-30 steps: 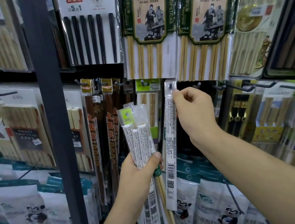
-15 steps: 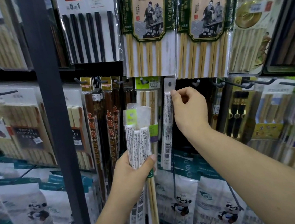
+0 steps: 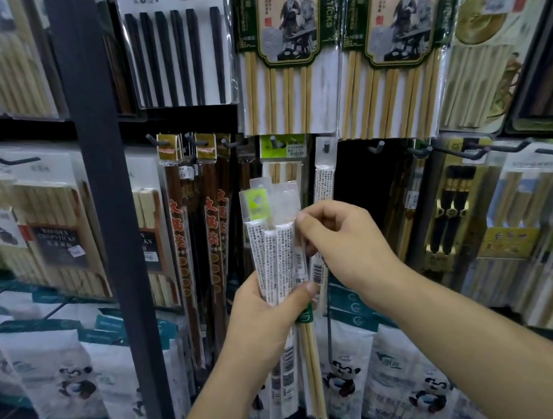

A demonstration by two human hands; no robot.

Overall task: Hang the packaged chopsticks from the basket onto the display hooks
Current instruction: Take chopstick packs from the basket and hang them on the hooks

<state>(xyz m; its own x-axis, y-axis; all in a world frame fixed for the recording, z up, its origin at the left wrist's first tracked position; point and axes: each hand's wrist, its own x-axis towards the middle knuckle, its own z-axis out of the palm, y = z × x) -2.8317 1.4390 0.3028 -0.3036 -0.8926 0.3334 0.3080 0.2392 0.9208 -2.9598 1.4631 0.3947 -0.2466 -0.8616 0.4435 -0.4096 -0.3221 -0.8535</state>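
Down from the hook (image 3: 325, 147) comes our right hand (image 3: 344, 246), leaving one pack (image 3: 324, 179) hanging there by its clear tab, under the big bamboo sets (image 3: 294, 104). We now pinch the right edge of the bundle (image 3: 273, 254) with that hand, thumb on the front, fingers curled behind. Our left hand (image 3: 263, 317) grips the same bundle around its middle, thumb across the front, holding it upright just left of the hung pack. Dark red packs (image 3: 183, 254) hang further left.
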